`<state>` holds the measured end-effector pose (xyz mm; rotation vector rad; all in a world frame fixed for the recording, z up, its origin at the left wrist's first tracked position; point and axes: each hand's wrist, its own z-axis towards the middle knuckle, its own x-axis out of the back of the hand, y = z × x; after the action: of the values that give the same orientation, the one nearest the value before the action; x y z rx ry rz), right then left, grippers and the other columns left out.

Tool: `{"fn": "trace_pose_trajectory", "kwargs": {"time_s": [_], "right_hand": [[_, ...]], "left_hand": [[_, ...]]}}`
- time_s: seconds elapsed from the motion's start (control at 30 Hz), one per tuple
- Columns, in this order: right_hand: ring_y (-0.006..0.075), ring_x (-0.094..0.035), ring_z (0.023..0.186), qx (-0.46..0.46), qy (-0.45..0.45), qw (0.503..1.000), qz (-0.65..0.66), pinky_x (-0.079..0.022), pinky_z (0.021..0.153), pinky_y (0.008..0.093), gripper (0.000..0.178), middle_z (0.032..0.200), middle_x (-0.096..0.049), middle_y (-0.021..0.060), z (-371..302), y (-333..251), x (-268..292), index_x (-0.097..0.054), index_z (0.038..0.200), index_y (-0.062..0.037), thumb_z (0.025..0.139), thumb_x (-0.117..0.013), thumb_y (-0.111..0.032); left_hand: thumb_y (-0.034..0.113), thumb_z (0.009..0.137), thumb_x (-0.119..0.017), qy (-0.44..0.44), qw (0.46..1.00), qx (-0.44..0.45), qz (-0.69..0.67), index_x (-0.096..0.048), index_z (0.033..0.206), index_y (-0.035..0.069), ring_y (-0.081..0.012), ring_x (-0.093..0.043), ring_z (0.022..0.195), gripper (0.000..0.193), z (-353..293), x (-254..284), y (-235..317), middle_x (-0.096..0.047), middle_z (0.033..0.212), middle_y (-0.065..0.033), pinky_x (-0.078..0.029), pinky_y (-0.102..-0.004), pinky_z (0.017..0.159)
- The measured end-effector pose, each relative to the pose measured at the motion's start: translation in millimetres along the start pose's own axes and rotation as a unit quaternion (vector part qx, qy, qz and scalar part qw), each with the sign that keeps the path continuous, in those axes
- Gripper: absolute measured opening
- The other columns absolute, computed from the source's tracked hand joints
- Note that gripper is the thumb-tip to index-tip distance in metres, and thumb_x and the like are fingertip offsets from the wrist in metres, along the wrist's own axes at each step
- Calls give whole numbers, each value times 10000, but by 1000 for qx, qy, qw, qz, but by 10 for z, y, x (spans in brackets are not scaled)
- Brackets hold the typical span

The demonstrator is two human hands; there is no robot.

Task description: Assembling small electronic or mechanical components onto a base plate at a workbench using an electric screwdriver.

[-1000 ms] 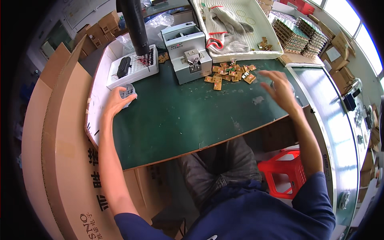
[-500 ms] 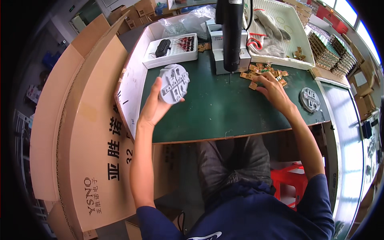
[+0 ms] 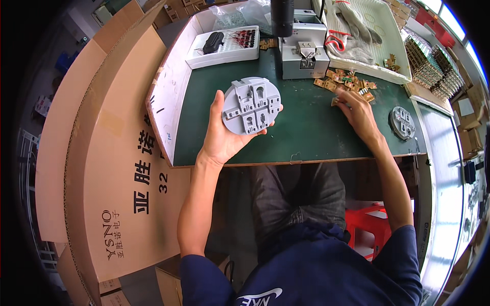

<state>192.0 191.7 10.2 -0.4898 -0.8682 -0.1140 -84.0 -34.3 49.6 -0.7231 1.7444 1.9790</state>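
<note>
My left hand (image 3: pixel 223 135) grips a round grey plastic fixture (image 3: pixel 252 106) by its edge, thumb on the left side and fingertips showing on the right. Its slotted, raised face is turned toward me. At the right, my right hand (image 3: pixel 360 115) pinches a small copper-coloured piece (image 3: pixel 335 102) between thumb and fingers, just in front of a loose pile of copper-coloured metal pieces (image 3: pixel 352 81). Another round grey fixture (image 3: pixel 402 123) lies on the green table (image 3: pixel 306 135), to the right of that hand.
A grey boxy machine (image 3: pixel 304 61) stands at the back, beneath a black hanging screwdriver (image 3: pixel 282 18). To its left sits a white foam tray (image 3: pixel 224 58) with a black case and red-wired parts. A cream tray (image 3: pixel 395 76) with gloves is behind right; a large cardboard box (image 3: pixel 112 168) flanks the table.
My left hand has moved right with the grey fixture, whose face is now turned more fully toward me. My right hand has drawn slightly away from the pile, holding a copper-coloured piece. The view has shifted.
</note>
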Motion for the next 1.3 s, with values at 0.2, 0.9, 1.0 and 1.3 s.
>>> {"fn": "trace_pose_trajectory", "kwargs": {"time_s": [0.2,0.9,1.0,1.3], "right_hand": [[332,-669,833,37,24,999,-16,-548,755,393,247,952,-675,149,-42,-2,-57,-622,1167,-28,930,-691,-29],[165,-646,1129,-231,-31,793,562,-518,1032,306,451,1228,-664,114,-173,-359,178,-535,1455,24,1068,-598,-198],[192,-639,1220,-218,-17,736,640,-491,1103,336,448,1303,-667,148,-212,-519,164,-550,1445,14,1050,-629,-183],[185,-619,1252,-200,-9,760,618,-484,1113,336,469,1348,-661,123,-250,-748,61,-564,1447,-15,1015,-679,-157]], "left_hand": [[785,960,-424,-6,1000,13,0,-448,1506,16,-439,-575,1300,944,-24,13,-22,-564,1423,-259,-567,-442,836],[372,897,-788,114,646,-285,699,-703,1230,38,-337,-582,1241,480,369,-683,-898,-655,1318,-156,-461,-428,1047],[266,926,-772,90,720,-287,625,-720,1190,47,-311,-629,1175,347,398,-741,-821,-691,1252,-131,-491,-405,1009],[118,938,-758,101,788,-268,545,-746,1094,42,-218,-713,990,174,336,-819,-841,-747,1094,-84,-545,-323,883]]}}
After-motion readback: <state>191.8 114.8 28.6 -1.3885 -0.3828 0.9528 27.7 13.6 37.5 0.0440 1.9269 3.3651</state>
